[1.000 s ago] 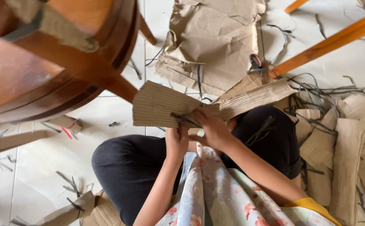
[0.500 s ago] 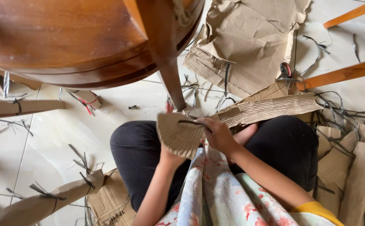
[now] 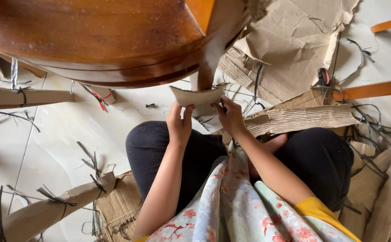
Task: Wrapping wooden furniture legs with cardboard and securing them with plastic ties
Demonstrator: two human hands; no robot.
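The strip of corrugated cardboard [image 3: 197, 95] is curving around the foot of the wooden table leg [image 3: 213, 49], just above the seated person's knees. It is looking light, bendy and easy to crease, so its 2 ends are the sensible places to grip. The left hand [image 3: 180, 122] is pinching the strip's left end, fingers closed on it. The right hand [image 3: 230, 115] is clasping the right end, and a flat corrugated sheet [image 3: 300, 118] is lying beside it.
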